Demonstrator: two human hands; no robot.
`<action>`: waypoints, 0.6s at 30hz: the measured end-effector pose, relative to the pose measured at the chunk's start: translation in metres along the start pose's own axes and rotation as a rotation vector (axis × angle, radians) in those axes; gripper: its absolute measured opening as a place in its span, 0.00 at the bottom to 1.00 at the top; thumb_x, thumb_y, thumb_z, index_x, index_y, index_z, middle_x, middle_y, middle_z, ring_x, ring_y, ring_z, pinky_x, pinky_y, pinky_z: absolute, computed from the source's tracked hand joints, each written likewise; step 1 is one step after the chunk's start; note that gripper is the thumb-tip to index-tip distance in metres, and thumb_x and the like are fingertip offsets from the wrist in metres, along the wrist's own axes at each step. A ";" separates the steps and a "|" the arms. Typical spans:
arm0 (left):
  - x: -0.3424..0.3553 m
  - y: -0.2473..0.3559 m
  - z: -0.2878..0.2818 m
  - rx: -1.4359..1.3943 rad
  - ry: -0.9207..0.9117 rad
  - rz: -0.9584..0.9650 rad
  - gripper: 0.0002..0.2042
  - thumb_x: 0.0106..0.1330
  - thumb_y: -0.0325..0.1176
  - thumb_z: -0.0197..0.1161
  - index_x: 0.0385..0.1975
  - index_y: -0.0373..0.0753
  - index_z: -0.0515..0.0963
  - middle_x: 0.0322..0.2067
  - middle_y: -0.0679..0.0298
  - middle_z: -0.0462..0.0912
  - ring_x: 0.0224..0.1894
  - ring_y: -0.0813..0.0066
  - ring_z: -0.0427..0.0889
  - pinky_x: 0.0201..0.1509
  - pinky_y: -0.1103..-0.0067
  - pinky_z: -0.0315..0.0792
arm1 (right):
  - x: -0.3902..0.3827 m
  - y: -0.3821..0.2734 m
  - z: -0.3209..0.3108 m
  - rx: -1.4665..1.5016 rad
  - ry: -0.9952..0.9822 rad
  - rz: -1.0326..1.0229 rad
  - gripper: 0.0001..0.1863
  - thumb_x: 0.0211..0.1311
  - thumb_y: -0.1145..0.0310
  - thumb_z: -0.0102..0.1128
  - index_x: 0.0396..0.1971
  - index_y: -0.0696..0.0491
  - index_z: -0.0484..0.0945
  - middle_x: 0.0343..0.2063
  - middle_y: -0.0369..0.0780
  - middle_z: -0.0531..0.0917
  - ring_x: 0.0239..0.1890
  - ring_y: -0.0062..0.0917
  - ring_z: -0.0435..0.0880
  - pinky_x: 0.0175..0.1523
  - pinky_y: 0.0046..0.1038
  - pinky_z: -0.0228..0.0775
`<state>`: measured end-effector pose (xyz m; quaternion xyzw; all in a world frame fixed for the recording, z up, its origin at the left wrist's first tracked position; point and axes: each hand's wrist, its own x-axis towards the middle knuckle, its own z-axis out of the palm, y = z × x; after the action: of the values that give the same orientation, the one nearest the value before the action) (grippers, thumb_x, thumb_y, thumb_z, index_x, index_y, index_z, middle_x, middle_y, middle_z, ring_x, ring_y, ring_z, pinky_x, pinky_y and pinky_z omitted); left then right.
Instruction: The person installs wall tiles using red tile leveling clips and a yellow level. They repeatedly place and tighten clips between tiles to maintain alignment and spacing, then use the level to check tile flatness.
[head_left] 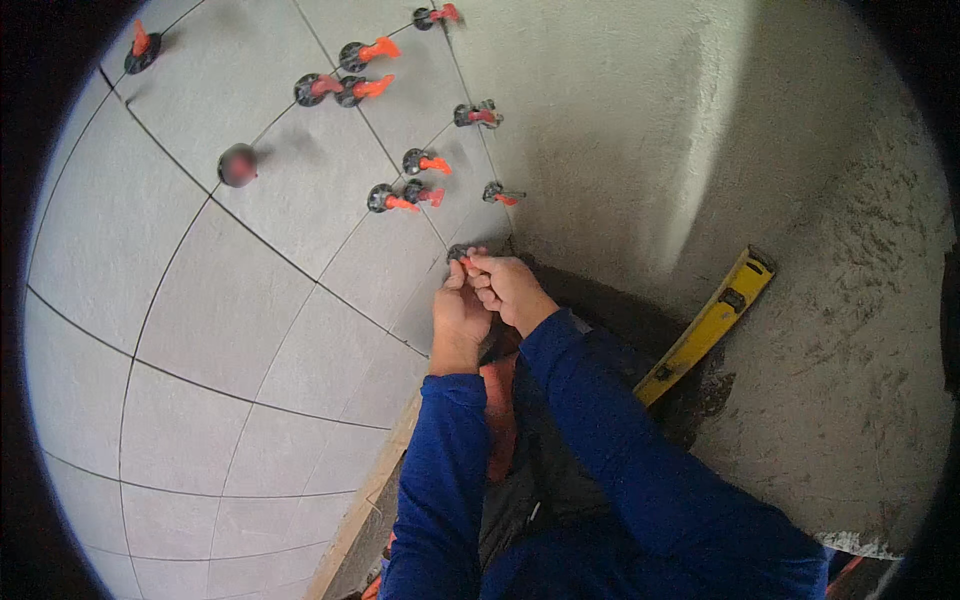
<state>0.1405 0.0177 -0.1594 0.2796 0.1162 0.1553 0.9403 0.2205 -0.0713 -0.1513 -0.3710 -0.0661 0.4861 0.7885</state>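
Long blue sleeves on both forearms; hands bare, ungloved; dark trousers.

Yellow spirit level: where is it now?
Head view, right of centre: the yellow spirit level lies diagonally on bare mortar, just right of the person's right forearm.
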 end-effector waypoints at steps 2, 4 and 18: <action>-0.010 0.000 -0.014 0.053 -0.102 -0.022 0.15 0.81 0.43 0.47 0.49 0.41 0.76 0.42 0.65 0.82 0.44 0.67 0.80 0.51 0.70 0.73 | -0.002 0.000 0.001 0.020 -0.011 0.014 0.11 0.73 0.60 0.58 0.33 0.50 0.78 0.18 0.26 0.69 0.15 0.12 0.63 0.17 0.19 0.49; -0.025 -0.003 -0.021 0.193 0.060 -0.030 0.17 0.81 0.45 0.47 0.53 0.40 0.76 0.48 0.63 0.83 0.48 0.66 0.80 0.56 0.70 0.72 | -0.007 0.001 0.005 -0.005 0.012 -0.017 0.12 0.73 0.60 0.59 0.32 0.52 0.78 0.19 0.26 0.70 0.15 0.12 0.63 0.17 0.19 0.49; -0.255 -0.099 -0.142 0.067 0.506 -0.223 0.22 0.76 0.46 0.58 0.60 0.37 0.74 0.52 0.59 0.81 0.54 0.62 0.80 0.62 0.65 0.73 | -0.009 0.015 0.010 -0.626 0.150 -0.573 0.09 0.68 0.71 0.62 0.42 0.61 0.81 0.29 0.41 0.86 0.20 0.21 0.82 0.25 0.24 0.73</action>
<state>-0.1162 -0.0831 -0.2973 0.2485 0.3825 0.1117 0.8829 0.2006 -0.0702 -0.1516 -0.5933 -0.2532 0.1757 0.7437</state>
